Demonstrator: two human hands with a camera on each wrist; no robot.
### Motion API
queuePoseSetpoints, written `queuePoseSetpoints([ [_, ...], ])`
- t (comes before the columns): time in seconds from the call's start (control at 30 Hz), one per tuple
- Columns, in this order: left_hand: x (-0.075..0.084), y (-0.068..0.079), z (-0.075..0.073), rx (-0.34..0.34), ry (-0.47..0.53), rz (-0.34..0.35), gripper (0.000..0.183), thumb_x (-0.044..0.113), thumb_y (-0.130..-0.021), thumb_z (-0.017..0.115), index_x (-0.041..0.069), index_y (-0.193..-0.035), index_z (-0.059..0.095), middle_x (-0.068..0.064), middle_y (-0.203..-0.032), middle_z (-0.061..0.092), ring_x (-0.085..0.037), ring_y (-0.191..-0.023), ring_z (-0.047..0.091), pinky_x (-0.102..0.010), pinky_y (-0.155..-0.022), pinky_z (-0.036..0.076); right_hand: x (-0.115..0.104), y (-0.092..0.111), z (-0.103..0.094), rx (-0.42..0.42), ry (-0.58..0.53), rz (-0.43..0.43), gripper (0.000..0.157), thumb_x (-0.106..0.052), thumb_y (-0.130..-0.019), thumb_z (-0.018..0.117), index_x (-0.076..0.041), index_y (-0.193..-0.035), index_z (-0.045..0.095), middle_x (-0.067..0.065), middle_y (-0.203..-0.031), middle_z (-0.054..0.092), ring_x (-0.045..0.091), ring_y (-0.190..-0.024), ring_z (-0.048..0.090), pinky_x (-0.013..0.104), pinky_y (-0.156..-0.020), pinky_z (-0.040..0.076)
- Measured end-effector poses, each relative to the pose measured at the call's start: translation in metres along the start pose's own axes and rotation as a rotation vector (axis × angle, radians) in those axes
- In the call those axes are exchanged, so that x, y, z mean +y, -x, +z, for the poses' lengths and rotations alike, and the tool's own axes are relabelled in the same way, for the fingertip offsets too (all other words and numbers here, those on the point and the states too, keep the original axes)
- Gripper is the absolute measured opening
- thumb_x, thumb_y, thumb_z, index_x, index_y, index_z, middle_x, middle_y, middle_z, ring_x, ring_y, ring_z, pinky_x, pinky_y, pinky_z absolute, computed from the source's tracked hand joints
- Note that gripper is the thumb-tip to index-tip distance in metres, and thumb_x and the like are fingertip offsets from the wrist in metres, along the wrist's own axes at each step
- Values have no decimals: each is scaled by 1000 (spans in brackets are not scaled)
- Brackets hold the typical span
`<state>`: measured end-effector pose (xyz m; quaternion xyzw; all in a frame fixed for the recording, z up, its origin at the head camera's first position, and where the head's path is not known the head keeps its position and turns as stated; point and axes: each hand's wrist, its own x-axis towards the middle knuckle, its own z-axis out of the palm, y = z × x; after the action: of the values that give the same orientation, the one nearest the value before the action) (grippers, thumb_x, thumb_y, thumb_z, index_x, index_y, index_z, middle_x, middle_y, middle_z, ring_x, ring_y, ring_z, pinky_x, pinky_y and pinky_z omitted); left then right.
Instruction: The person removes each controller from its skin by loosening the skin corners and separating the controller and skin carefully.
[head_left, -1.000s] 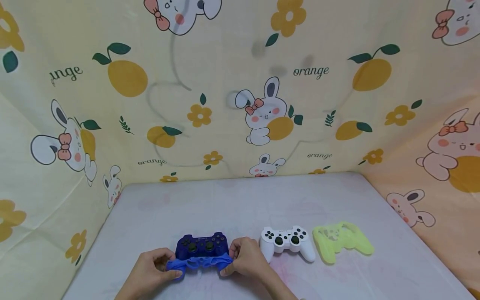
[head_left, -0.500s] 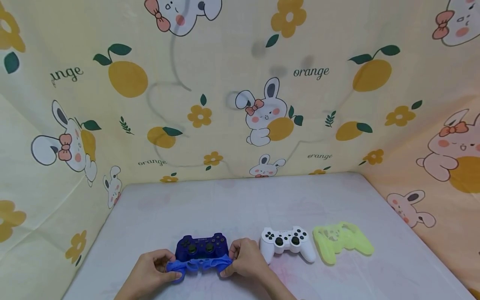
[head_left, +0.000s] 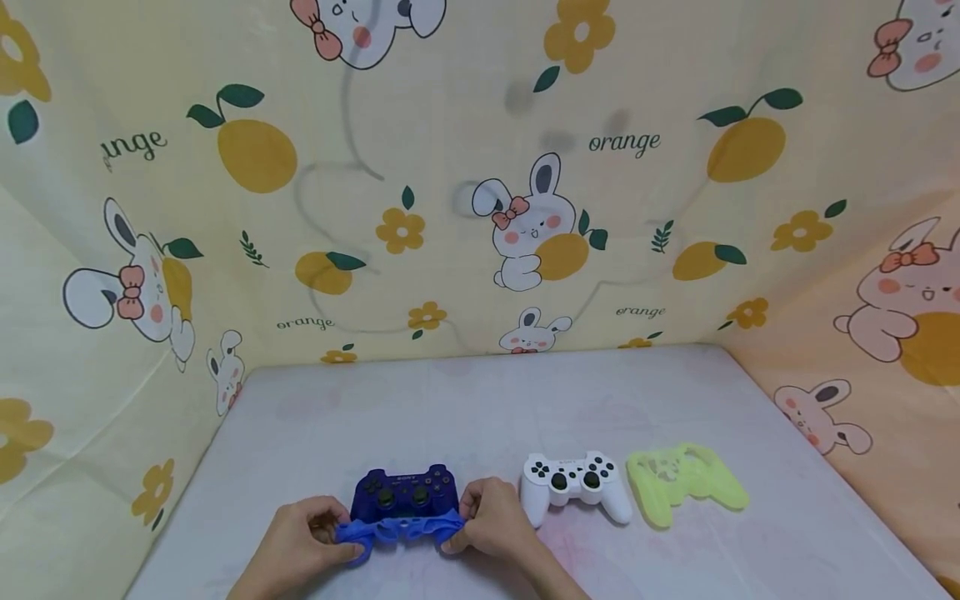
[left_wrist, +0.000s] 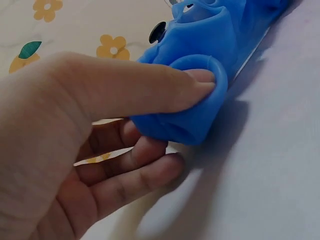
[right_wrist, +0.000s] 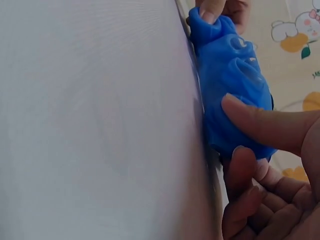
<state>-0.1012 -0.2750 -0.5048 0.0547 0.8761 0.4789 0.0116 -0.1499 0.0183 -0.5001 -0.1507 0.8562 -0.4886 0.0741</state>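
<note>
A dark blue game controller (head_left: 404, 490) lies face up on the table, its sticks and buttons showing. Over its handles, a bunched blue silicone cover (head_left: 405, 527) stretches across the lower part. My left hand (head_left: 300, 537) pinches the cover's left end, thumb on top and fingers beneath; in the left wrist view the thumb presses at a rounded fold of the cover (left_wrist: 185, 125). At the other end, my right hand (head_left: 497, 517) pinches the cover over the right handle, its thumb on the blue surface in the right wrist view. The controller's handles are mostly hidden under the cover.
Just right of my right hand lies a white game controller (head_left: 574, 483). Beside that is a flat yellow-green silicone cover (head_left: 686, 483). Patterned cloth walls (head_left: 450, 275) enclose the table (head_left: 480, 408) at the back and both sides.
The blue cover's bunched middle has slid slightly toward me and slackened a little since a second ago. Both hands keep their hold in nearly the same place.
</note>
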Motion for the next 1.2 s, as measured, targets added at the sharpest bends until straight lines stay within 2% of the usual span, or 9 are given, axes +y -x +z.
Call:
queuePoseSetpoints([
  [0.2,-2,1,6,-37,28,39,33,25,-66,92,11,-82,68,3,-67,59,-9,-55,51,-28,-52,47,0,-1,0,49,-55,38,37,-7,-50,93,-11,-64,60,-8,-49,49,7,-44,45,23,-40,37],
  [0.37,0,-1,11,-49,53,50,28,24,-68,91,11,-82,70,3,-68,61,-10,-56,54,-28,-53,49,2,0,4,9,-98,34,35,-4,-52,93,-11,-66,62,-7,-48,53,6,-38,48,25,-38,43],
  [0.73,5,-5,14,-32,23,45,25,20,-68,91,11,-78,70,5,-65,59,-8,-54,51,-26,-50,47,5,-1,7,-8,-103,57,36,-2,-50,92,-12,-66,62,-7,-49,54,7,-38,49,27,-39,46],
  [0.97,8,-5,16,11,-90,69,21,7,-67,85,14,-74,66,9,-62,54,-5,-54,48,-24,-49,44,2,1,8,-19,-94,59,36,-3,-50,92,-13,-67,62,-6,-48,56,7,-36,50,28,-38,46],
  [1.2,18,-3,18,31,-192,80,21,8,-66,82,17,-71,63,13,-57,49,-3,-51,43,-22,-50,39,1,1,9,-31,-93,71,36,-3,-50,93,-13,-66,62,-5,-48,57,7,-36,50,27,-38,45],
])
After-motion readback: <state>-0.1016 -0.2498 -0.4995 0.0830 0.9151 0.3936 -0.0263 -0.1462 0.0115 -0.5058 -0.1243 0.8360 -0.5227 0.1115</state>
